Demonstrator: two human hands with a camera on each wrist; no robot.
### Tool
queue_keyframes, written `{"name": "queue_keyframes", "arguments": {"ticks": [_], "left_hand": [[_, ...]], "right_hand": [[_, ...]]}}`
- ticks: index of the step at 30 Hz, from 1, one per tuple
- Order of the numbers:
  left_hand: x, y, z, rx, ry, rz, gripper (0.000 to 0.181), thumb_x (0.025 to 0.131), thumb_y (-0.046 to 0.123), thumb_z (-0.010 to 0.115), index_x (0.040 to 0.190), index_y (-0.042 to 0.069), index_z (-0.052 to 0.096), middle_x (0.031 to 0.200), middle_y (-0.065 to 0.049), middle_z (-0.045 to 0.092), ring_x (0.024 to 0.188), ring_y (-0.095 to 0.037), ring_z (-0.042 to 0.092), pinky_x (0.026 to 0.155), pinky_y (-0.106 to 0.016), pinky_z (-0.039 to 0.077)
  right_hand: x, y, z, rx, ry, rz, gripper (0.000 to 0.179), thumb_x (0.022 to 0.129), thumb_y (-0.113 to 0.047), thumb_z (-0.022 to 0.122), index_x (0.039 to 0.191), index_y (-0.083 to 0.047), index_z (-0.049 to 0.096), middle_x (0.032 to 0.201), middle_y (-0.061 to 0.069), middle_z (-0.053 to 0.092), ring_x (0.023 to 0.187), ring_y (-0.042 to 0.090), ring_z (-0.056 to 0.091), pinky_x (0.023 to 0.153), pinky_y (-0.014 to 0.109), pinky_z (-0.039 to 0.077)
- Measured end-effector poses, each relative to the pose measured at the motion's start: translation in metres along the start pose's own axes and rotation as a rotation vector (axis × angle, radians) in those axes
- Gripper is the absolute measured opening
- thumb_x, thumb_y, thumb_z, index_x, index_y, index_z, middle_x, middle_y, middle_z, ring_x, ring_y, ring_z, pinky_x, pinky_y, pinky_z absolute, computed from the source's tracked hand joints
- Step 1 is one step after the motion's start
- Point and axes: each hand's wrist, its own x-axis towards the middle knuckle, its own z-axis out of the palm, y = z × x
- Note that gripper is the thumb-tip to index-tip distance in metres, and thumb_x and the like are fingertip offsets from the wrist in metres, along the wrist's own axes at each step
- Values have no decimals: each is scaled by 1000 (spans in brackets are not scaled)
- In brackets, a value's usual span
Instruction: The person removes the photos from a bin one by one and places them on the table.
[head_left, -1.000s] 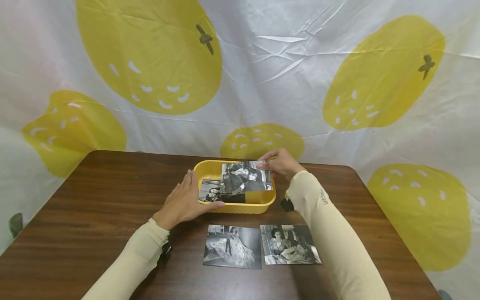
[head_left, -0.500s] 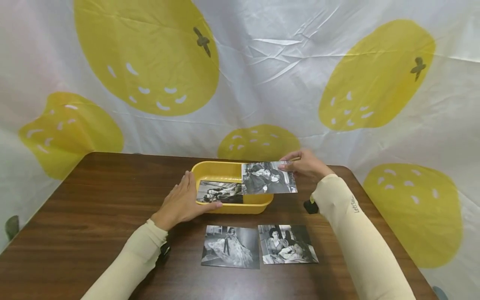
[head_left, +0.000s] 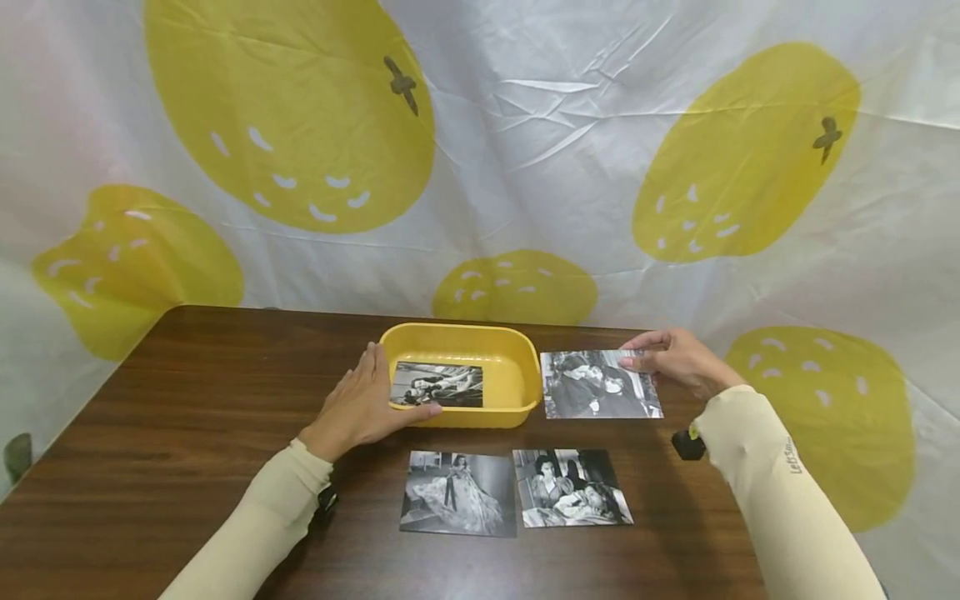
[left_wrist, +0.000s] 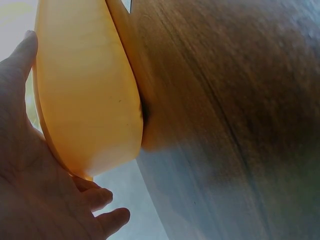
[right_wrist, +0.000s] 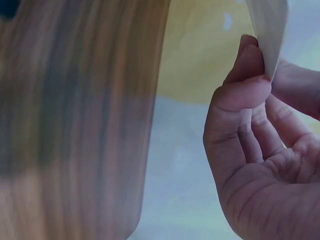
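My right hand (head_left: 681, 363) pinches a black-and-white photo (head_left: 588, 387) by its upper right corner, just right of the yellow plastic tub (head_left: 480, 418). In the right wrist view, thumb and fingers meet on the edge of the card, whose pale back faces the camera. My left hand (head_left: 354, 410) rests with fairly straight fingers against the tub's left end, the thumb lying along the front rim. Inside the tub, another black-and-white photo (head_left: 442, 386) lies at the left. The left wrist view shows the hand at the rim of the tub wall (left_wrist: 87, 90).
Two more photos lie side by side in front of the tub: a figure in a wide gown (head_left: 459, 493) and a two-person scene (head_left: 573, 489). The brown wooden table (head_left: 187, 433) ends at a hanging white cloth (head_left: 495, 192) with yellow fruit prints.
The right hand has carried its photo from over the tub out to the right and lower, uncovering the tub's right part. The left hand has stayed on the tub.
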Motion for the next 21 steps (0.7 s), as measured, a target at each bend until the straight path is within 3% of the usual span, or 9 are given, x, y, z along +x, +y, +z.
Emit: {"name": "queue_keyframes", "arguments": {"ticks": [3, 12, 21], "left_hand": [[0, 0, 0, -1, 2, 0, 134, 64, 90, 44, 149, -4, 0, 155, -22, -1, 143, -36, 9, 112, -54, 16], [0, 0, 0, -3, -3, 0, 134, 64, 90, 43, 149, -5, 1, 155, -23, -1, 142, -37, 9, 112, -55, 15], [-1, 2, -1, -5, -5, -5, 134, 65, 90, 44, 149, -5, 0, 155, -23, -2, 142, -37, 8, 112, -54, 15]], "right_hand": [[-10, 17, -7, -5, 7, 12, 49, 83, -28, 73, 118, 4, 61, 92, 3, 67, 72, 12, 57, 67, 34, 53], [-37, 63, -25, -10, -33, 43, 49, 86, -29, 70, 118, 6, 60, 100, 8, 66, 83, 16, 60, 72, 34, 53], [-53, 104, -26, -4, -91, 58, 43, 87, -23, 69, 116, 8, 59, 97, 8, 67, 83, 16, 61, 73, 34, 52]]}}
